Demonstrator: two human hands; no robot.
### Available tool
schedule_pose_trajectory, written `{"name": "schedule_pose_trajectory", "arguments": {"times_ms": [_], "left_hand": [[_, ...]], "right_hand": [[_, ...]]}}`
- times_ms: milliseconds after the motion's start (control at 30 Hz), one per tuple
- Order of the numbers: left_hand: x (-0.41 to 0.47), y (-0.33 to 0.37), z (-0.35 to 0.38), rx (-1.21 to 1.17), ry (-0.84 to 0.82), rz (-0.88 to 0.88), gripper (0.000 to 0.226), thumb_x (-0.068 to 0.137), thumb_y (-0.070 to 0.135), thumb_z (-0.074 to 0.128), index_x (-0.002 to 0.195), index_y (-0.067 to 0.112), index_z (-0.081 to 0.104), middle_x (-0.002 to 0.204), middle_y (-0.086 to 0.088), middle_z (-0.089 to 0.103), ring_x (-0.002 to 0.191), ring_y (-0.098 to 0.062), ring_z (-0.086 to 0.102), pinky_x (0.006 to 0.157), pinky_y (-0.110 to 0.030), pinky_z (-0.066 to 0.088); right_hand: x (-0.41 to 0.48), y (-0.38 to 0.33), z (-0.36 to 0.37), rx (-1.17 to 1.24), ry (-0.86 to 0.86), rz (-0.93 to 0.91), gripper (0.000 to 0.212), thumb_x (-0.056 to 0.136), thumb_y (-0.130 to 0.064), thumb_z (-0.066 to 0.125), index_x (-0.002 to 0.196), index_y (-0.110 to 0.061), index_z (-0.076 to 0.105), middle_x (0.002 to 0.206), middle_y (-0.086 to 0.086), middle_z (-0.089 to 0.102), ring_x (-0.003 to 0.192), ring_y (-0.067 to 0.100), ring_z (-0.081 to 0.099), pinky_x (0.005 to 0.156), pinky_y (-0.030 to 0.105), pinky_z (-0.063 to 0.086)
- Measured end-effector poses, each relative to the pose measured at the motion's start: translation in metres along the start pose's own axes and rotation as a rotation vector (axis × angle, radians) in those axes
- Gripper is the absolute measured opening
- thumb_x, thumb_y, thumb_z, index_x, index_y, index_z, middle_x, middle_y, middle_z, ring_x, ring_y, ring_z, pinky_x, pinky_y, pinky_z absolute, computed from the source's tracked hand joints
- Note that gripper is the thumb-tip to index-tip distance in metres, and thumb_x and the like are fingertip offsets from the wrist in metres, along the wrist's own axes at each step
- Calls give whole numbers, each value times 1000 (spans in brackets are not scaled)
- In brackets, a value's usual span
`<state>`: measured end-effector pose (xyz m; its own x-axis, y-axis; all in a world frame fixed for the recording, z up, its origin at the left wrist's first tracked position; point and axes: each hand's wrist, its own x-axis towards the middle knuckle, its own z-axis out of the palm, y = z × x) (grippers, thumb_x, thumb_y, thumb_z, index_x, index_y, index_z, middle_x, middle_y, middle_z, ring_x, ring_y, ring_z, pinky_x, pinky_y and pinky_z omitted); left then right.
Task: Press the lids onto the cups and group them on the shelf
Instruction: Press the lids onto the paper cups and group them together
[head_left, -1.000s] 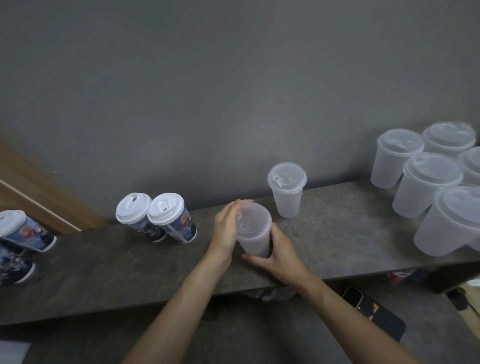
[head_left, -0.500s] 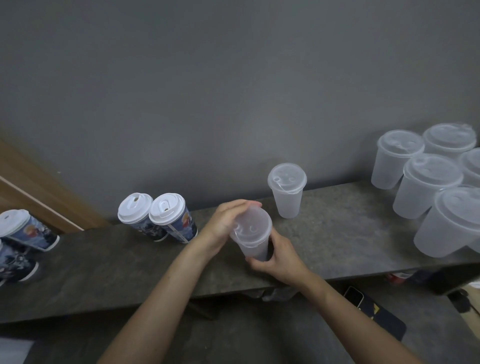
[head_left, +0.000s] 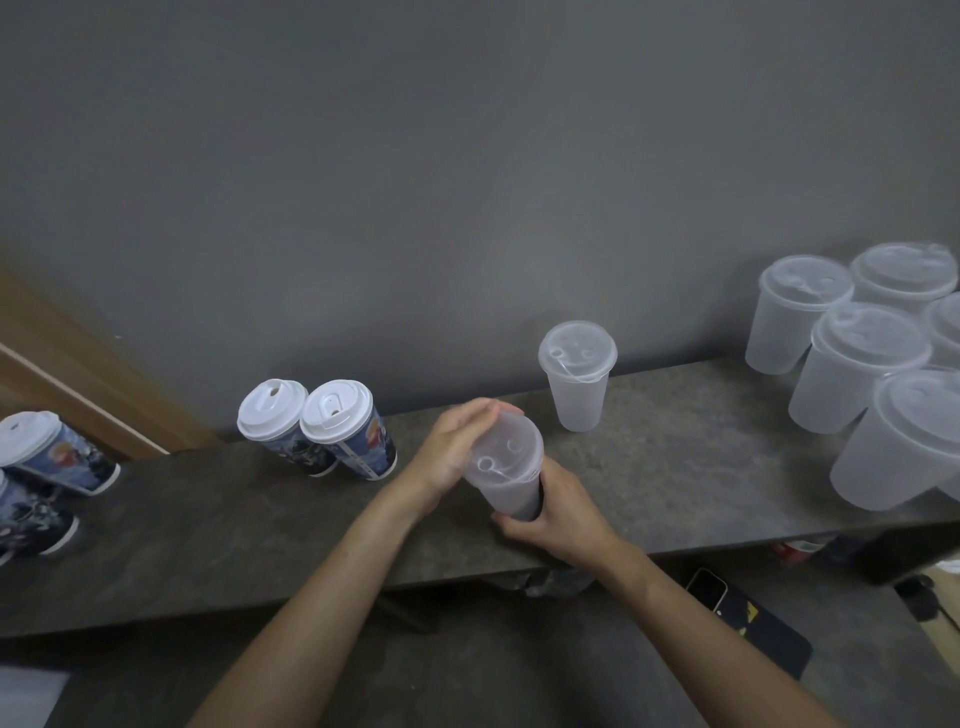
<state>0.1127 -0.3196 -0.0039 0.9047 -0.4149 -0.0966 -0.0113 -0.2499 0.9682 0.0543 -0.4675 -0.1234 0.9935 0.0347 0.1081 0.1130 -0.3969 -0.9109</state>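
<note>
Tilted cup (head_left: 511, 496) | right hand (head_left: 563, 517) gripped base | left hand (head_left: 449, 449), fingers straight, pressed lid (head_left: 506, 449) | risk: off-centre push might have seated lid unevenly

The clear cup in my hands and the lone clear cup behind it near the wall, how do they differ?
The held cup leans left; the lone cup stands upright on the shelf. The right hand grips the held cup's body and the left hand touches its lid; nothing touches the lone cup. The held cup is nearer the front edge than the lone cup. Both are frosted plastic with clear lids.
</note>
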Motion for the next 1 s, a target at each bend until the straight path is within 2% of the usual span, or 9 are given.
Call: {"name": "schedule_pose_trajectory", "arguments": {"times_ms": [100, 200, 300, 400, 533, 600, 700, 800, 1000], "left_hand": [[-6, -13, 14, 65, 200, 34, 31, 108, 15, 43, 101, 11, 73, 98, 2, 74, 91, -9, 68, 82, -19, 49], [-15, -19, 28, 86, 445, 20, 33, 109, 18, 42, 101, 11, 72, 97, 0, 74, 90, -11, 68, 78, -19, 49], [-2, -9, 16, -18, 280, -86, 33, 109, 19, 45, 96, 9, 73, 87, 4, 75, 80, -4, 69, 73, -14, 50], [8, -6, 4, -21, 110, -27, 35, 109, 16, 42, 97, 4, 73, 85, 2, 75, 79, -5, 68, 77, -19, 51], [-2, -20, 21, 49, 365, -7, 40, 111, 23, 39, 95, 13, 74, 91, 2, 74, 84, -6, 68, 79, -19, 50], [-6, -18, 26, -1, 465, -20, 41, 111, 25, 38, 97, 12, 74, 93, 2, 75, 85, -5, 68, 78, -18, 50], [3, -13, 14, -86, 292, -64, 33, 108, 22, 47, 94, 14, 76, 93, -2, 77, 90, -13, 70, 85, -27, 50], [9, -15, 0, -76, 108, 13, 28, 102, 23, 52, 103, 9, 76, 104, -14, 76, 98, -23, 69, 92, -32, 49], [4, -19, 10, -119, 327, -41, 29, 106, 13, 46, 101, 5, 74, 97, -12, 77, 88, -17, 70, 82, -28, 51]], "right_hand": [[0, -2, 1, 34, 56, 0, 86, 65, -54, 91, 137, -34, 48, 128, -19, 60, 119, 0, 60, 98, 30, 53], [0, -2, -1, 56, 47, -1, 83, 67, -52, 92, 137, -31, 51, 129, -18, 63, 119, -1, 61, 100, 30, 54], [-1, 0, -3, 36, 26, 3, 73, 71, -45, 90, 134, -29, 56, 126, -17, 66, 117, -1, 62, 100, 35, 55], [1, -1, -1, 8, 9, 0, 70, 72, -45, 88, 132, -31, 56, 124, -17, 66, 115, -1, 62, 98, 35, 56], [1, -1, 1, 36, 100, -2, 72, 67, -52, 92, 126, -31, 56, 122, -18, 63, 112, -2, 62, 93, 26, 55], [1, 0, 1, 55, 114, -7, 68, 69, -50, 93, 124, -29, 60, 120, -17, 65, 110, -2, 63, 92, 28, 56], [1, 3, 0, 65, 79, -26, 66, 73, -48, 90, 128, -28, 62, 123, -16, 68, 115, 2, 65, 96, 35, 56], [3, 4, 1, 31, 32, -34, 65, 75, -50, 87, 131, -31, 59, 124, -15, 67, 116, 5, 64, 96, 38, 56], [2, -1, -2, 79, -31, 36, 72, 75, -55, 86, 134, -35, 50, 128, -20, 64, 119, -2, 61, 99, 34, 55]]}}
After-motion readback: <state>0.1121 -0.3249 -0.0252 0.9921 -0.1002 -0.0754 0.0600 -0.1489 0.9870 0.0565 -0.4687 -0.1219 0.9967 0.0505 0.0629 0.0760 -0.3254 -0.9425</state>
